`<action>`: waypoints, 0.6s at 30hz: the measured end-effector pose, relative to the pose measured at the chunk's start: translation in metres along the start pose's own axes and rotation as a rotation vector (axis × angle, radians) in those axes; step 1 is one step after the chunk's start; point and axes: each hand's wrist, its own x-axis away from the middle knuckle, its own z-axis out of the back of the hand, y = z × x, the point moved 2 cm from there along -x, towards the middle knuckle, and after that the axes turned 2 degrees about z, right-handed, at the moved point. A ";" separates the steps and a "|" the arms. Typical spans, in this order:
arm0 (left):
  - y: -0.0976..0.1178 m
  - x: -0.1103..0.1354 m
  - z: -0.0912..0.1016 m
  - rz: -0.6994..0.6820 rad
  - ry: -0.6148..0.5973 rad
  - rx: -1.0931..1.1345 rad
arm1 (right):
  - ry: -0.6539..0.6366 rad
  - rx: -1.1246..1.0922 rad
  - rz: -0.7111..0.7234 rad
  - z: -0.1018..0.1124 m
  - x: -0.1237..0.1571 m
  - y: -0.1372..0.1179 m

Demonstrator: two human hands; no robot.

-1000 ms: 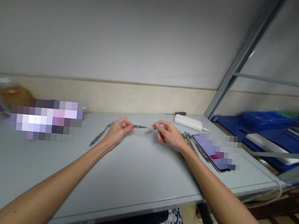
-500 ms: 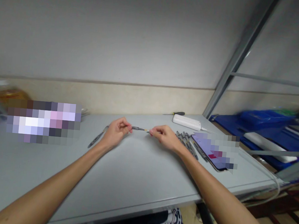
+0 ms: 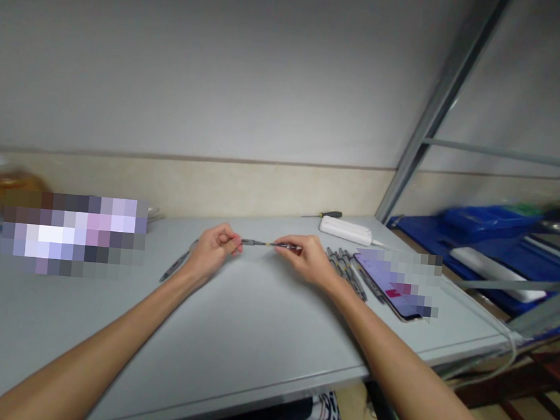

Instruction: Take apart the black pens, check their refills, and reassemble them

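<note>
My left hand point(image 3: 211, 251) is closed around a dark pen barrel point(image 3: 252, 242), pinching it near its front end just above the grey table point(image 3: 249, 338). Opposite it, my right hand point(image 3: 305, 258) pinches the pen's other part, a thin piece with a reddish end point(image 3: 290, 246). The two hands face each other with the pen stretched between them. A second dark pen point(image 3: 175, 267) lies on the table just left of my left hand. Several more dark pens point(image 3: 348, 271) lie side by side to the right of my right hand.
A white oblong device point(image 3: 345, 230) and a small screwdriver point(image 3: 326, 214) lie at the table's back right. A blurred flat item point(image 3: 396, 282) sits beside the pens. A metal shelf post point(image 3: 430, 112) rises at the right, with blue trays point(image 3: 493, 235) beyond. A blurred patch point(image 3: 72, 234) lies at the left.
My hands have drawn slightly closer together along the pen, the right hand sliding left over its end. The view has shifted a little to the right.
</note>
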 end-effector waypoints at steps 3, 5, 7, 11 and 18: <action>0.005 0.002 -0.002 -0.032 0.005 -0.018 | -0.021 -0.067 -0.068 0.002 0.001 0.000; 0.007 0.003 -0.003 -0.046 0.008 -0.030 | -0.054 -0.138 -0.121 0.004 0.001 -0.001; 0.009 0.004 -0.004 -0.051 0.012 -0.045 | -0.099 -0.230 -0.183 0.004 0.002 0.000; 0.007 0.006 -0.006 -0.048 0.009 -0.074 | -0.131 -0.428 -0.344 0.003 0.002 0.004; 0.003 0.007 -0.011 -0.006 -0.033 -0.029 | -0.112 -0.521 -0.417 0.000 0.000 0.009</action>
